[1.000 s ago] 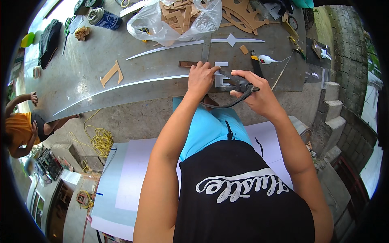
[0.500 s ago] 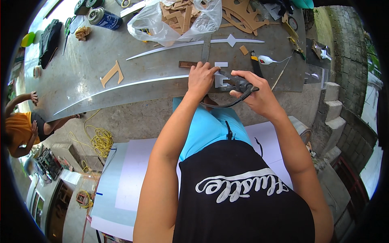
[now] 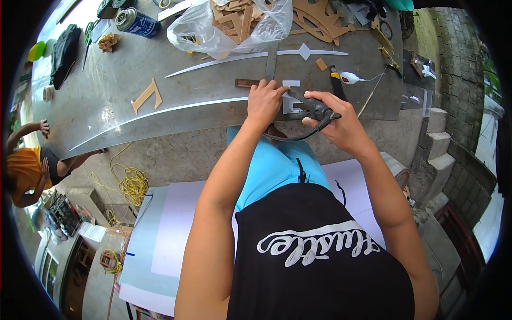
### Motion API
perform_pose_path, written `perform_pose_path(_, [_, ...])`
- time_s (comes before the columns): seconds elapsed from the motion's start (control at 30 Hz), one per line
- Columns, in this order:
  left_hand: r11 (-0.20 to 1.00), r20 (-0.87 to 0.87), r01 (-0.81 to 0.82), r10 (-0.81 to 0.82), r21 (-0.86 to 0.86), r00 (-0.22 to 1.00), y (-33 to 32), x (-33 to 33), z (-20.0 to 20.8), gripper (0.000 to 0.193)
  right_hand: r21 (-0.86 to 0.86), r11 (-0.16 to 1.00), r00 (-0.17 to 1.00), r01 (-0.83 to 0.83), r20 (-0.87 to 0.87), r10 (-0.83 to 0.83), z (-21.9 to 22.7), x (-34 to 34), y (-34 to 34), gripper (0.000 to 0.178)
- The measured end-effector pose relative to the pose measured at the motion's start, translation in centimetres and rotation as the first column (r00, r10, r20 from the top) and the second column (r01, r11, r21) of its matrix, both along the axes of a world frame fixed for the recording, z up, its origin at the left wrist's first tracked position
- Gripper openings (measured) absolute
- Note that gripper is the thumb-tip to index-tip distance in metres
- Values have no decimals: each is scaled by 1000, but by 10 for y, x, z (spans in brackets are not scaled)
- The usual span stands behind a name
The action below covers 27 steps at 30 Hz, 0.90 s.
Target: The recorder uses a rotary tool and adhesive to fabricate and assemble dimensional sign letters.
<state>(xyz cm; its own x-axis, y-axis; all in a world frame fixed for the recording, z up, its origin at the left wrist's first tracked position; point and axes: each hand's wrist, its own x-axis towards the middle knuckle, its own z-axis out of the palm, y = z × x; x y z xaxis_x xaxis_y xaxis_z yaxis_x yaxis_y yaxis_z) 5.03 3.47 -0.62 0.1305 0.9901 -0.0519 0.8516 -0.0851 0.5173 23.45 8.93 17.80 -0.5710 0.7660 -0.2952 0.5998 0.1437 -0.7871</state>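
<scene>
My left hand presses its fingertips down on a notched white flat piece near the table's front edge. In my right hand is a dark handheld tool with a thick black cord, its tip by the white piece; the tip itself is hard to make out. A small white rectangle lies just beyond my left fingers. Under that hand ends a long curved white strip that runs left. A brown bar and a metal ruler lie close by.
Beyond my hands are a plastic bag of tan offcuts, another white strip and tan cut-outs. A yellow-black cutter and white bottle lie right. A can stands back left. Another person is far left.
Both hands stay at nearly the same place on the white piece. The tool in my right hand has shifted only very slightly.
</scene>
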Motion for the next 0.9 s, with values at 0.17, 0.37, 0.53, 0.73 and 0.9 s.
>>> perform_pose_path(0.17, [1000,-2,2,-2,3,1000,0,1,-3,38,-8,1000,1000,11,-6,-11,-1,0,0,54])
perform_pose_path(0.37, [1000,-7,3,-3,-14,1000,-1,0,0,37,-81,996,999,33,-12,-34,2,-2,0,60])
perform_pose_path(0.53, [1000,-2,3,-3,-16,1000,0,0,0,37,-26,1000,1000,15,-15,-15,-1,1,0,54])
perform_pose_path(0.73, [1000,6,2,-2,-20,1000,-1,0,0,37,-28,999,1000,18,-11,-18,0,0,0,54])
perform_pose_path(0.9, [1000,15,-3,3,-6,1000,-1,1,-2,36,-23,1000,1000,12,-8,-12,0,1,0,55])
